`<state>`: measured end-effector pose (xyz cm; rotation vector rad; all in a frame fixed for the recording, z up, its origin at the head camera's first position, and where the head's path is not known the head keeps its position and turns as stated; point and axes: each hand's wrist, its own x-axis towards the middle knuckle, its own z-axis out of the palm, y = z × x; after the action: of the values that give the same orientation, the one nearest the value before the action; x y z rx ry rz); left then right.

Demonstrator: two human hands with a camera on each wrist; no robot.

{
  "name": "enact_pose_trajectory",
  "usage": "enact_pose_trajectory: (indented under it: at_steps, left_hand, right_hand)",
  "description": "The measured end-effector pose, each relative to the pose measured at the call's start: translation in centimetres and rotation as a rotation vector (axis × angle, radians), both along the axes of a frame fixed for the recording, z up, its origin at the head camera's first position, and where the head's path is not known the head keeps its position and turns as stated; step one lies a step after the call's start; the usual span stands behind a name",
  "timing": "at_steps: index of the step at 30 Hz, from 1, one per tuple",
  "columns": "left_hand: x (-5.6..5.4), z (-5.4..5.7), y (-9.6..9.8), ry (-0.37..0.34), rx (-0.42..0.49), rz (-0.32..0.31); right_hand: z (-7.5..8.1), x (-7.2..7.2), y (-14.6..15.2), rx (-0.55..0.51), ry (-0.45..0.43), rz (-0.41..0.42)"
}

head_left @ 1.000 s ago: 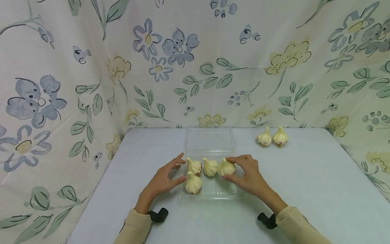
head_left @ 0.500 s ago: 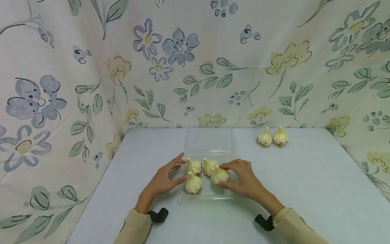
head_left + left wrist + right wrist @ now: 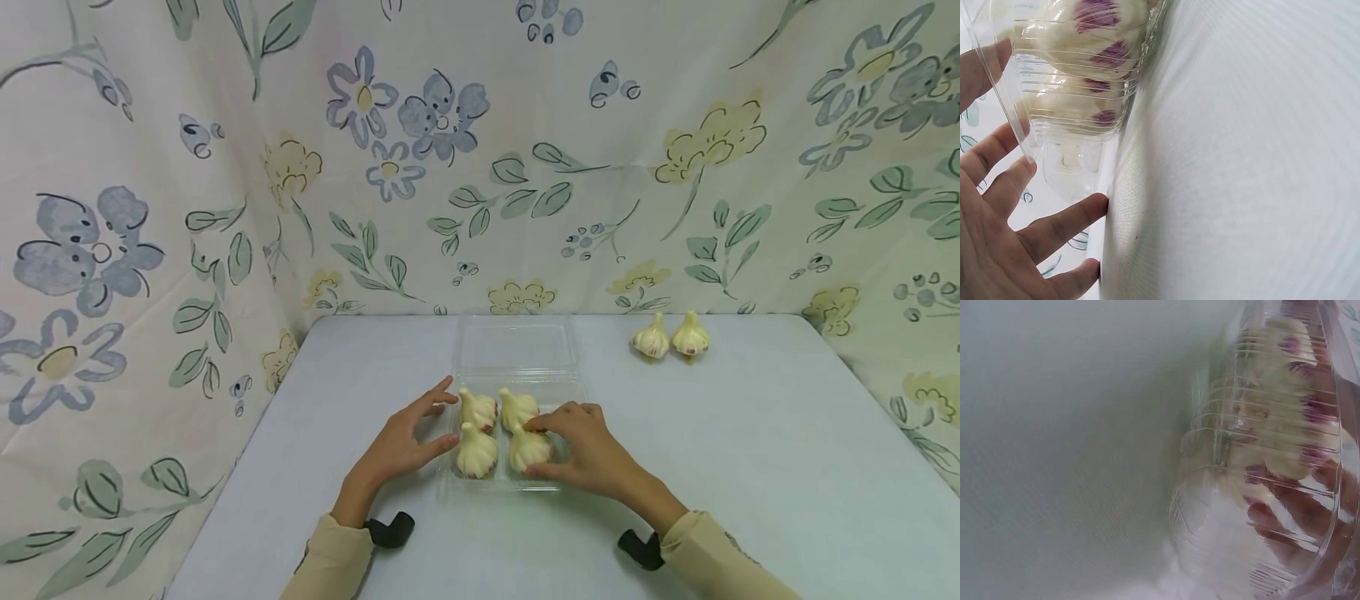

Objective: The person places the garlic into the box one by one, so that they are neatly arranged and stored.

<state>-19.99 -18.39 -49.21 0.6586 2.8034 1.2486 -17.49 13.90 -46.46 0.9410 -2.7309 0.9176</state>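
Note:
A clear plastic clamshell box [image 3: 517, 485] lies on the table, its lid [image 3: 514, 346] folded back. My right hand [image 3: 594, 454] holds a garlic bulb [image 3: 528, 452] between thumb and fingers, down inside the box at the front middle. In the right wrist view its fingers [image 3: 1272, 519] show through the ribbed wall. Three other bulbs sit in the box: one at front left [image 3: 476, 452], one at back left [image 3: 477, 410] and one behind the held bulb [image 3: 517, 408]. My left hand [image 3: 401, 446] has its fingers spread, fingertips at the box's left rim [image 3: 997, 94].
Two more garlic bulbs, one on the left [image 3: 651, 337] and one on the right [image 3: 690, 335], stand side by side at the table's back right. A floral curtain [image 3: 480, 167] hangs behind the white table [image 3: 750, 467].
My right hand has carried its garlic bulb leftward and toward the front, from the box's back right to the front middle. The left hand has stayed still.

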Motion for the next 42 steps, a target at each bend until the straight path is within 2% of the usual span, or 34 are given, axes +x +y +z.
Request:
enact_pose_trajectory:
  at_steps: [10, 17, 27, 35, 42]
  left_hand:
    - [-0.13, -0.04, 0.00, -0.002, -0.002, 0.004]
    - [-0.12, 0.03, 0.04, 0.010, -0.002, 0.000]
    - [-0.03, 0.06, 0.11, -0.011, -0.003, 0.011]
    - [-0.05, 0.06, 0.12, -0.007, -0.008, 0.008]
    - [-0.14, -0.06, 0.12, 0.002, -0.006, 0.003]
  right_hand:
    - [0.03, -0.12, -0.56, 0.090, 0.064, -0.037]
    - [-0.04, -0.26, -0.66, 0.112, 0.071, -0.042]
    - [-0.03, -0.50, -0.97, 0.139, 0.076, -0.033]
    - [-0.09, -0.60, -0.99, 0.112, 0.016, -0.028]
    - [-0.11, -0.63, -0.92, 0.106, 0.006, -0.026]
